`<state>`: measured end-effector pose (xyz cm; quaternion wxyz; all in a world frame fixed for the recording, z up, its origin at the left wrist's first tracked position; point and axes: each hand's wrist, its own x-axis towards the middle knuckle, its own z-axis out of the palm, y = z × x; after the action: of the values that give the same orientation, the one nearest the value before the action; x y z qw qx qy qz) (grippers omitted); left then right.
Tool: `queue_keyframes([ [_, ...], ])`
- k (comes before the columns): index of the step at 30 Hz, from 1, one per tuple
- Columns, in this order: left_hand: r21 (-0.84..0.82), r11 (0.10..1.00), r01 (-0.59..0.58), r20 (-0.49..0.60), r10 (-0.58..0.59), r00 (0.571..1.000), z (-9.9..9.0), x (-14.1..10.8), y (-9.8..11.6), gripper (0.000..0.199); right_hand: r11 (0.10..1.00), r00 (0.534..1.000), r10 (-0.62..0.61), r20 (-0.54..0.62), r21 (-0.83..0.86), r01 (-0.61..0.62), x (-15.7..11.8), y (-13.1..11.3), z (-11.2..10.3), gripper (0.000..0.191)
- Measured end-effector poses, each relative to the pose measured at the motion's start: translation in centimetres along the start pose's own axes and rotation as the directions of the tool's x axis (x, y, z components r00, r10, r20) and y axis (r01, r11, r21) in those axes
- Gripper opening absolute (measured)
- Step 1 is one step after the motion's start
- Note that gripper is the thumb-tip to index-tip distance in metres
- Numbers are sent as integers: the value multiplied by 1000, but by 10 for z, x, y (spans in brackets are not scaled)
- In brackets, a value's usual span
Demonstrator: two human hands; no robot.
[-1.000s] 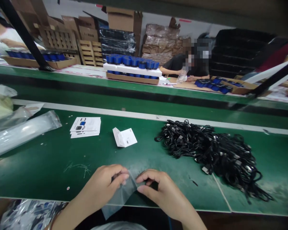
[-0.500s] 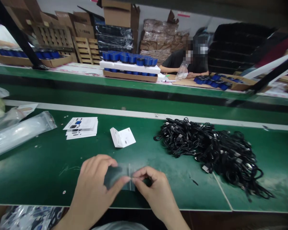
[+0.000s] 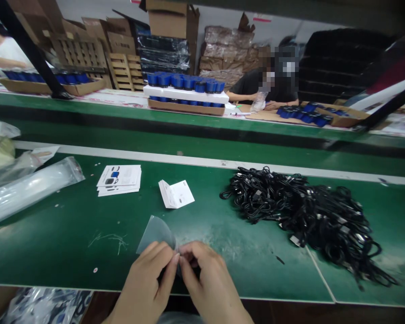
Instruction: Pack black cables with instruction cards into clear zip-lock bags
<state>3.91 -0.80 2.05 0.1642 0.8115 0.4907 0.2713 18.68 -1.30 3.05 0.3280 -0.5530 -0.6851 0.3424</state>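
A small clear plastic bag [image 3: 157, 231] is pinched between my two hands near the front edge of the green table. My left hand [image 3: 151, 274] grips its edge between thumb and fingers, the bag's body fanning up and left behind it. Touching it at the fingertips, my right hand [image 3: 205, 274] is closed on the same bag. Beyond them stands a folded white leaflet [image 3: 182, 194], partly open. A stack of printed white cards [image 3: 121, 179] lies to its left. On the right spreads a big pile of black cables [image 3: 276, 193].
Long clear plastic bags [image 3: 37, 186] lie at the left. Past the white strip, a raised shelf [image 3: 121, 105] holds trays of blue round items [image 3: 189, 83]. A person in black [image 3: 249, 85] sits behind it; another is at far left. Packed bags [image 3: 47, 306] sit below the front edge.
My left hand has moved right and now meets my right hand. The clear bag has turned, and its free end points up and left. The view has shifted slightly.
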Motion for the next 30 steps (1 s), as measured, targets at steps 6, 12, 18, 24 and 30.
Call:
queue_keyframes([
  [6, 89, 993, -74, -123, 85, 989, 9, -5, -3, 31, 917, 985, -168, -48, -375, 138, -2, -1, 9, 19],
  [12, 125, 992, -3, -175, 25, 984, 6, -9, -8, 31, 914, 999, 36, -37, -402, -48, 13, -3, -12, 22],
  [18, 110, 993, 47, -132, -32, 991, -3, -4, -13, 34, 995, 998, 6, 62, -100, 0, 75, -25, -40, 39],
  [24, 97, 995, 20, -135, -7, 991, 1, -6, -17, 31, 929, 976, 21, 216, -364, 61, 129, -42, -3, 106],
  [30, 75, 997, -6, -133, 16, 991, 2, -9, -21, 31, 859, 984, 121, 130, -510, -38, 127, -39, 9, 88],
])
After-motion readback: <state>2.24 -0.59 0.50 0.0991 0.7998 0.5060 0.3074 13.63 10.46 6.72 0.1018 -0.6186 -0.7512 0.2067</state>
